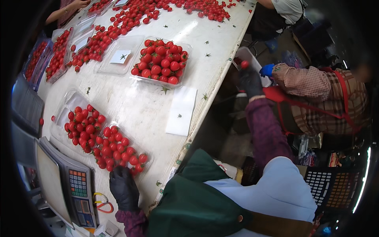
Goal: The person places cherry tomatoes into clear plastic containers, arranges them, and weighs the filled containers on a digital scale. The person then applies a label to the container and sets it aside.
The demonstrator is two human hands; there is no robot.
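Observation:
My left hand point(124, 188), in a black glove, rests at the near edge of a clear plastic punnet of cherry tomatoes point(117, 148); whether its fingers grip anything is hidden. My right hand point(251, 79), also black-gloved and somewhat blurred, reaches out past the table's right edge with a cherry tomato point(245, 64) at its fingertips. Behind that hand is a white container point(251, 54) with something red inside. A full, open punnet of tomatoes point(160, 61) stands mid-table, beside its clear lid point(103, 63) with a white pad. Another open lid point(63, 118) lies behind the near punnet.
A digital scale point(63, 180) stands at the left, with red and yellow scissors point(103, 204) next to it. Loose tomatoes point(127, 22) cover the far table. A folded white paper point(181, 111) lies near the right edge. A co-worker's blue-gloved hand point(266, 70) is close to my right hand.

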